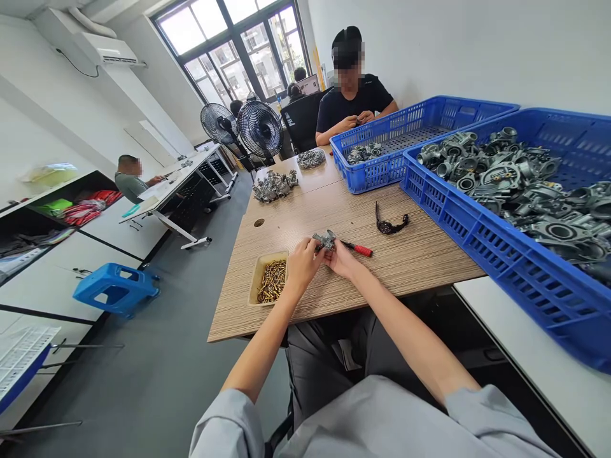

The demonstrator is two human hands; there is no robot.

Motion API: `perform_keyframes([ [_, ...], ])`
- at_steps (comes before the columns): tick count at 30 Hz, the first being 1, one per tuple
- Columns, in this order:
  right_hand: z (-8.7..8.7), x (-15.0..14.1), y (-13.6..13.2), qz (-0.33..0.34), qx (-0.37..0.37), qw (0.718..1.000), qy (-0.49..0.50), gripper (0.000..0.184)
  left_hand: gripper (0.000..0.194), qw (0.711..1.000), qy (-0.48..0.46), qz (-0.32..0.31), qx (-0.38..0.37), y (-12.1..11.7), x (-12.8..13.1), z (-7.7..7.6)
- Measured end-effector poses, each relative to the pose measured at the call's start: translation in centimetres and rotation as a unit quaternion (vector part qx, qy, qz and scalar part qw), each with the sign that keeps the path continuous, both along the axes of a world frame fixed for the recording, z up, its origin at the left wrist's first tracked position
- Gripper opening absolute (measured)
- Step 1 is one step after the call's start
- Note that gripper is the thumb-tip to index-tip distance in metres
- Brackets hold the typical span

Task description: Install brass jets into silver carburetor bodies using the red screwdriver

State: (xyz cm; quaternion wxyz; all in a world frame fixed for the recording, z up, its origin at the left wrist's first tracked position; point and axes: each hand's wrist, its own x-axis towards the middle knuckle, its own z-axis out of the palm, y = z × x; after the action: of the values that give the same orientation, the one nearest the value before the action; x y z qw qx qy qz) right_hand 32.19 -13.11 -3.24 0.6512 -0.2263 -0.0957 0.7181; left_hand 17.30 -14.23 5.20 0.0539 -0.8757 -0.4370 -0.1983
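My left hand (304, 256) and my right hand (340, 259) meet over the table, both closed around a grey metal carburetor body (326, 239). The left fingers press at its near left side, while the right hand cups it from below and the right; some fingertips are hidden. Just right of the hands lies a screwdriver with a red handle (363, 250), its shaft pointing toward them. By my left forearm stands a cream tray (252, 287) full of small brass parts (272, 278), too small to name surely.
Blue crates (449, 194) with many carburetor bodies (501, 172) line the right side of the wooden table (238, 312). A black wristwatch (389, 226) lies before them. Piles of metal parts (275, 186) sit at the far end. A co-worker (353, 102) sits opposite; a blue stool (114, 287) stands left.
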Motion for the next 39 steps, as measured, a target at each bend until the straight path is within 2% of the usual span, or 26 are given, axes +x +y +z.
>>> perform_keyframes([
  [23, 1.0, -0.2, -0.5, -0.006, -0.012, 1.000, -0.007, 0.026, 0.016, 0.999, 0.027, 0.016, -0.009, -0.5, 0.4, 0.5],
  [31, 1.3, -0.2, -0.6, -0.001, -0.020, 1.000, -0.009, 0.042, 0.020, 0.999, 0.044, 0.027, -0.009, -0.3, 0.5, 0.2],
  [39, 1.4, -0.2, -0.8, -0.001, -0.009, 1.000, -0.009, 0.031, 0.021, 0.999, 0.018, 0.029, -0.018, -0.4, 0.2, 0.3],
])
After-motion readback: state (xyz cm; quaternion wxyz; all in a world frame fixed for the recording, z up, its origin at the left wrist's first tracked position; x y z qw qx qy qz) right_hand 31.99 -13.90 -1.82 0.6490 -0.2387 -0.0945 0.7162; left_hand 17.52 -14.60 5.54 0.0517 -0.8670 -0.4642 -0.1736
